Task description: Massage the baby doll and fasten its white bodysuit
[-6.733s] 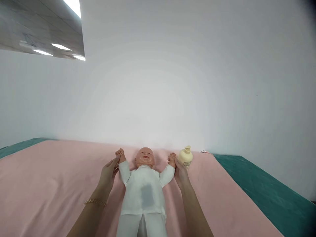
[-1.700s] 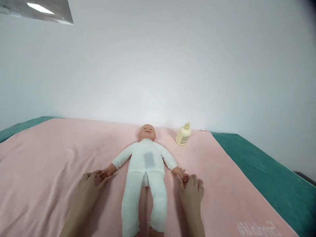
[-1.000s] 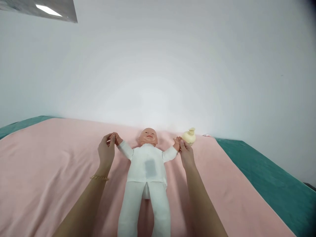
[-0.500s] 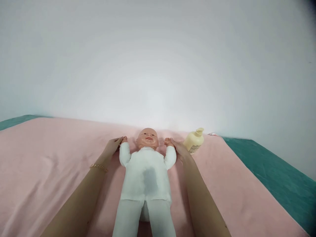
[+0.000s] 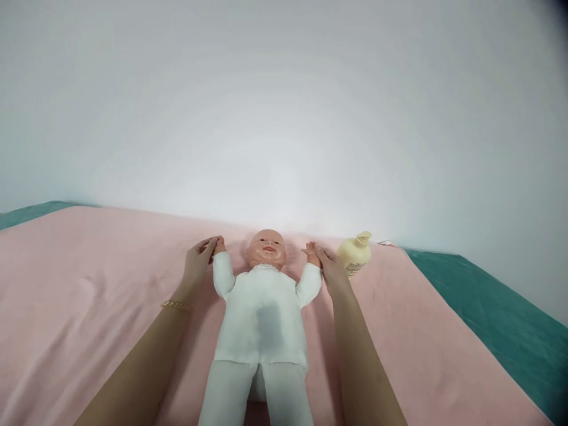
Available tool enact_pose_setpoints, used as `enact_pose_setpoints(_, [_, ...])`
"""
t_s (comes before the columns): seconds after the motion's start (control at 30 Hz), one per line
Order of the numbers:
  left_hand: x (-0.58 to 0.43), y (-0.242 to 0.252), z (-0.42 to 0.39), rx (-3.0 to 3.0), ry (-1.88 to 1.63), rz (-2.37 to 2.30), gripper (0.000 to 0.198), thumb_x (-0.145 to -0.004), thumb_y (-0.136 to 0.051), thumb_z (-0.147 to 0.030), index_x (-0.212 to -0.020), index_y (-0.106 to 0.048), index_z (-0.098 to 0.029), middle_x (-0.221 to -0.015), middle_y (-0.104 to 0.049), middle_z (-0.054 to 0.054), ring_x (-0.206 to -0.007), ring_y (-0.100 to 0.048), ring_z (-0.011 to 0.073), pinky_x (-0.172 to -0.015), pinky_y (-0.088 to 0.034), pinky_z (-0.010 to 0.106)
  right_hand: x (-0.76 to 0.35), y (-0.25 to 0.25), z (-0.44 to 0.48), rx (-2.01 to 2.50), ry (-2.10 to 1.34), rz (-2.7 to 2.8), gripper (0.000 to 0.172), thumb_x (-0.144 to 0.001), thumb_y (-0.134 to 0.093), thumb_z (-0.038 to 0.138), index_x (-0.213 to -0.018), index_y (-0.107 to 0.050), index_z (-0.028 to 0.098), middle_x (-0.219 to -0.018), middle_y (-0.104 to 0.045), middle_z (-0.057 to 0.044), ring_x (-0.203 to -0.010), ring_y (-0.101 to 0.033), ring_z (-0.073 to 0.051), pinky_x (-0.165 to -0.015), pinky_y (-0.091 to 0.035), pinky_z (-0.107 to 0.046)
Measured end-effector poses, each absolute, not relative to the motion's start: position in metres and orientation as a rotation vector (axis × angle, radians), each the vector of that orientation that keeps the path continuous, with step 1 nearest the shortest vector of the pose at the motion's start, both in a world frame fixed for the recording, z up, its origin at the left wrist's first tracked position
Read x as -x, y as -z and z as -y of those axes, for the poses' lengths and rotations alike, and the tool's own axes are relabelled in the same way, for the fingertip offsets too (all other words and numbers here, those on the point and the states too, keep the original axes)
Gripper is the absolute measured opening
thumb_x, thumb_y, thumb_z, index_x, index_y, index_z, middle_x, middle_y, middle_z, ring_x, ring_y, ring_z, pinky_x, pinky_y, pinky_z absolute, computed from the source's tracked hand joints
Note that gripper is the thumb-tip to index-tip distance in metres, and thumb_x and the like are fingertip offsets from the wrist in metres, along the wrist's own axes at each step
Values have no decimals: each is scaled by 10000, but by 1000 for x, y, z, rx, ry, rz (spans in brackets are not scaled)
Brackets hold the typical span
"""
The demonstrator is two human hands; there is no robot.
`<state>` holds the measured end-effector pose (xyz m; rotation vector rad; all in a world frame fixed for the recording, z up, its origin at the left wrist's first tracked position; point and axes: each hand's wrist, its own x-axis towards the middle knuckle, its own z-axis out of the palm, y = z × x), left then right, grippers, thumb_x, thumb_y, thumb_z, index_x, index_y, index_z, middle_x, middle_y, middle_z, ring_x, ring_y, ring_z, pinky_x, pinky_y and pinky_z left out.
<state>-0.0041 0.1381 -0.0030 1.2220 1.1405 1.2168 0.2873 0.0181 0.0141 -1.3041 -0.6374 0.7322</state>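
A baby doll (image 5: 266, 307) in a white top and trousers lies face up on a pink cloth (image 5: 110, 278), its arms bent and raised beside its head. The front of its top has a grey patch. My left hand (image 5: 198, 260) is closed on the doll's hand at the left, with thumb and fingers pinching it. At the right, my right hand (image 5: 332, 269) grips the doll's other hand, whose small fingers show above my thumb. Close behind my right hand stands a pale yellow pump bottle (image 5: 355, 251), its lower part partly covered.
Green fabric (image 5: 492, 302) shows past the pink cloth on the right and at the far left corner. A pale wall (image 5: 284, 118) rises directly behind the surface. Folds run through the cloth at the left.
Both my hands have moved slightly apart and up, carrying the doll's hands outward, more so on the right. The doll's body stays in place.
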Motion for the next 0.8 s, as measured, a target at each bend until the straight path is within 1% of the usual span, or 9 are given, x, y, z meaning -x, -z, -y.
enact_pose_setpoints(0.07, [5, -4, -131, -1270, -1402, -1130, 456, -793, -624, -465, -1092, -680, -126, -1094, -702, 120, -969, -652, 216, -812, -525, 311, -280, -28, -8, 1287, -606, 676, 407, -672, -761, 479, -923, -718, 162, -1111, -715, -98, -1131, -624, -268, -1010, -469, -408])
enact_pose_setpoints(0.13, [7, -16, -117, -1347, -1524, -1166, 434, -799, -629, -473, -1085, -675, -150, -1062, -707, 107, -992, -651, 228, -851, -516, 334, -270, -42, 4, 1300, -501, 701, 456, -673, -754, 498, -975, -688, 163, -1086, -721, -107, -1103, -637, -275, -993, -474, -432])
enact_pose_setpoints(0.2, [9, -29, -100, -1398, -1566, -1262, 474, -798, -641, -483, -1160, -619, -178, -1034, -701, 91, -974, -653, 226, -829, -516, 334, -258, -54, 17, 1356, -418, 719, 483, -679, -742, 503, -1010, -657, 161, -1052, -727, -116, -1071, -647, -279, -964, -482, -438])
enact_pose_setpoints(0.33, [14, -45, -67, -1437, -1588, -1390, 639, -767, -688, -488, -1295, -457, -212, -1031, -672, 67, -920, -661, 211, -776, -517, 315, -235, -68, 45, 1550, -262, 694, 495, -695, -710, 491, -1076, -622, 187, -1074, -716, -105, -996, -657, -262, -862, -503, -394])
enact_pose_setpoints(0.47, [29, -46, -38, -1487, -1517, -1527, 685, -766, -666, -524, -1333, -418, -230, -1051, -650, 63, -850, -661, 216, -721, -513, 323, -217, -64, 81, 1673, -143, 674, 530, -718, -664, 507, -1148, -598, 205, -1162, -677, -100, -925, -655, -244, -796, -494, -352])
enact_pose_setpoints(0.57, [48, -40, -12, -1509, -1447, -1624, 676, -786, -613, -561, -1352, -426, -244, -1073, -644, 71, -878, -655, 241, -701, -512, 329, -205, -51, 113, 1754, -120, 624, 590, -742, -630, 521, -1246, -543, 225, -1277, -613, -95, -963, -644, -252, -811, -491, -353])
enact_pose_setpoints(0.63, [61, -32, 10, -1530, -1374, -1674, 653, -796, -578, -576, -1347, -440, -253, -1076, -648, 75, -929, -648, 266, -682, -510, 330, -195, -39, 134, 1800, -134, 592, 584, -752, -615, 508, -1260, -531, 232, -1310, -582, -93, -1011, -632, -264, -821, -495, -354])
enact_pose_setpoints(0.73, [74, -18, 42, -1546, -1196, -1748, 635, -811, -522, -600, -1341, -440, -259, -1069, -660, 86, -978, -640, 302, -658, -500, 349, -178, -19, 161, 1858, -176, 599, 534, -768, -599, 465, -1250, -543, 241, -1276, -588, -92, -1063, -617, -272, -798, -513, -338])
enact_pose_setpoints(0.8, [79, -9, 60, -1524, -1040, -1773, 557, -824, -497, -608, -1276, -499, -283, -1071, -675, 77, -989, -640, 309, -698, -498, 373, -170, -7, 173, 1895, -140, 663, 484, -799, -570, 438, -1235, -556, 227, -1178, -637, -99, -990, -644, -264, -737, -521, -328])
